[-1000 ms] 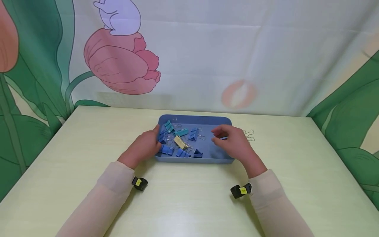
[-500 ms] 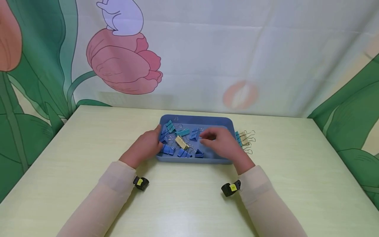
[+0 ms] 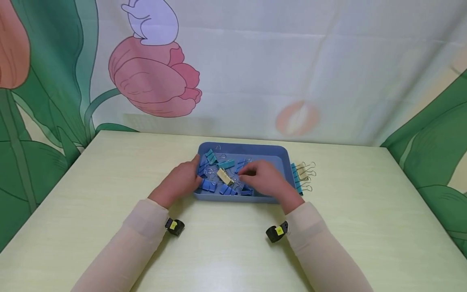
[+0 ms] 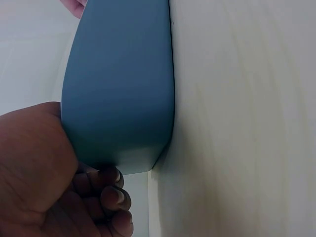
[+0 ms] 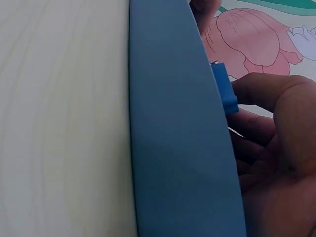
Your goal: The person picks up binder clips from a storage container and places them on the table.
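Note:
A blue tray [image 3: 255,150] on the table holds several binder clips. My left hand [image 3: 180,180] grips its left end, thumb over the rim and fingers curled at the outer wall [image 4: 118,74]. Inside the tray my right hand [image 3: 264,178] has thumb and fingertips at a blue binder clip [image 3: 240,164]. In the right wrist view that blue clip [image 5: 225,88] shows above the rim, pinched at the fingertips. Around it lie a cream clip [image 3: 224,177], teal clips [image 3: 226,164] and more blue clips [image 3: 208,185]. The right fingertips are partly hidden behind the hand and the tray wall.
Just right of the tray, a row of teal and cream binder clips [image 3: 302,177] lies on the pale table [image 3: 226,243], wire handles pointing right. A printed curtain [image 3: 237,81] hangs behind the table's back edge.
My right hand has moved left from the tray's right side to the blue clip, uncovering the row of clips outside. The left hand stays on the tray's end.

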